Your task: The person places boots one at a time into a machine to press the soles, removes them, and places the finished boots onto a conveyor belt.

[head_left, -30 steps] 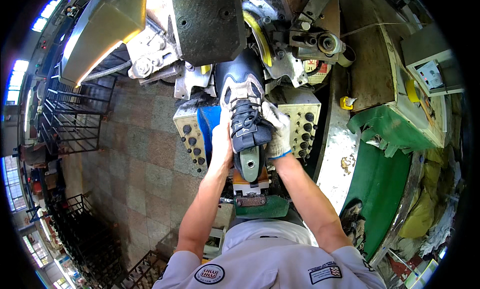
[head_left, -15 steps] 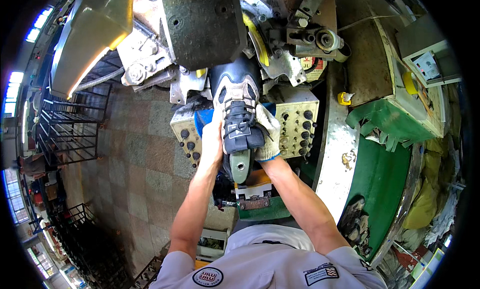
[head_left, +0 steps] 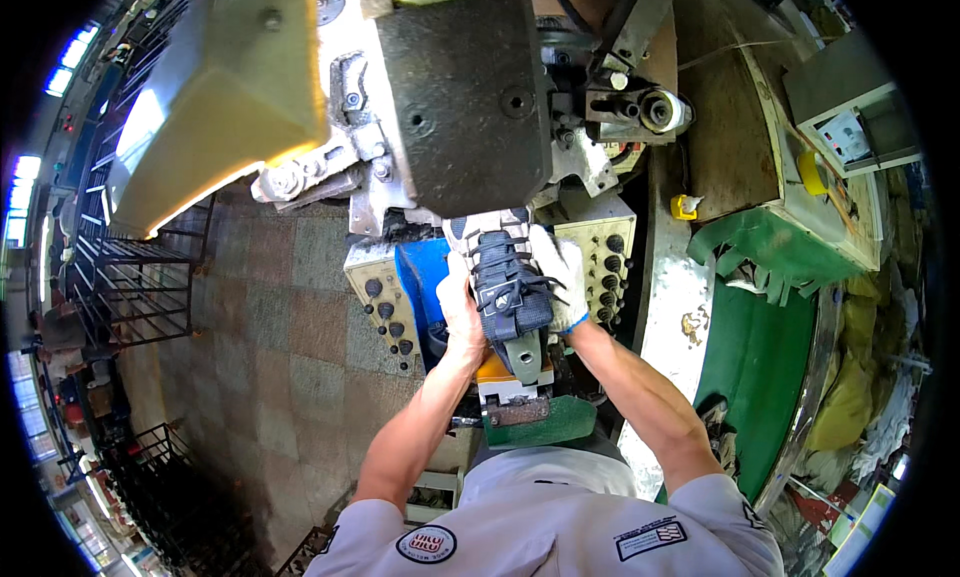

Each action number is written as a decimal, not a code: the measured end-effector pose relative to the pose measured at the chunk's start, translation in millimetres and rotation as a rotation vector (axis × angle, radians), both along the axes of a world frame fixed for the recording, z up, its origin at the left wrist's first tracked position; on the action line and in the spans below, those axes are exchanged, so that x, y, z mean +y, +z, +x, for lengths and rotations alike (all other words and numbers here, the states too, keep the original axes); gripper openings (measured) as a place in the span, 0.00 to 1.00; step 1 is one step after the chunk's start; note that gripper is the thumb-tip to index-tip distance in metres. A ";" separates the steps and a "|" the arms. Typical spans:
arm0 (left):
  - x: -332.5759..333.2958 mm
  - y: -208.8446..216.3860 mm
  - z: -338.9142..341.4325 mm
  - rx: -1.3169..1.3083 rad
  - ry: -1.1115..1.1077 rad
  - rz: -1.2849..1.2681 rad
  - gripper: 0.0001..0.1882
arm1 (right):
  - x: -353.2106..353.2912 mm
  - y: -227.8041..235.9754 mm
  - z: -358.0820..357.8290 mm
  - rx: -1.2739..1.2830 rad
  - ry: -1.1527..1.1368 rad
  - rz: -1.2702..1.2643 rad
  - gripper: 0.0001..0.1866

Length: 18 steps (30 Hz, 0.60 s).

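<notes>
- Shoe [head_left: 512, 285]: dark and laced, between both hands, its far end hidden below the machine's black plate [head_left: 465, 102].
- Left hand [head_left: 459, 302]: bare, its grip closed on the shoe's left side.
- Right hand [head_left: 563, 285]: in a pale glove, its grip closed on the right side; some fingers are hidden.
- Last [head_left: 523, 355]: grey-green, with a hole, sticking out of the shoe's near end.
- Left panel [head_left: 372, 289] and right panel [head_left: 612, 245]: pale with black knobs, one on each side of the shoe.
- Blue piece [head_left: 424, 277]: between the left panel and the left hand.
- Yellow guard [head_left: 225, 87]: up to the left of the black plate.
</notes>
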State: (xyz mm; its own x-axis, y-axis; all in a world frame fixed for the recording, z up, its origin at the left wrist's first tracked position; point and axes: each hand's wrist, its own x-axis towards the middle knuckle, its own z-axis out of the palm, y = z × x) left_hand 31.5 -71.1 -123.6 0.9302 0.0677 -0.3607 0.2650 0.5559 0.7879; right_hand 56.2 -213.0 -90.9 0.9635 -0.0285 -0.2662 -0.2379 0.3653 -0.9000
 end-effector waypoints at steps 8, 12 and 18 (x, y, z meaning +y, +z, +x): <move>23.3 -1.4 1.0 -0.016 -0.083 0.286 0.27 | -9.4 -15.3 -6.1 -0.033 -0.030 -0.060 0.25; 64.0 -31.5 -105.4 0.056 0.245 0.588 0.21 | -55.6 10.9 -70.3 0.079 -0.195 -0.147 0.30; 50.0 -130.7 -190.0 0.384 0.085 0.806 0.47 | -123.7 -9.6 -175.4 0.144 -0.378 -0.144 0.29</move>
State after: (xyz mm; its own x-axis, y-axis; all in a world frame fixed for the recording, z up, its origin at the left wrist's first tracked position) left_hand -158.4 -21.1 -254.2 0.7358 0.4980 -0.4588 0.5737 -0.0985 0.8131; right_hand -119.2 -336.7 -100.5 0.8316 -0.4191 -0.3645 -0.2379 0.3241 -0.9156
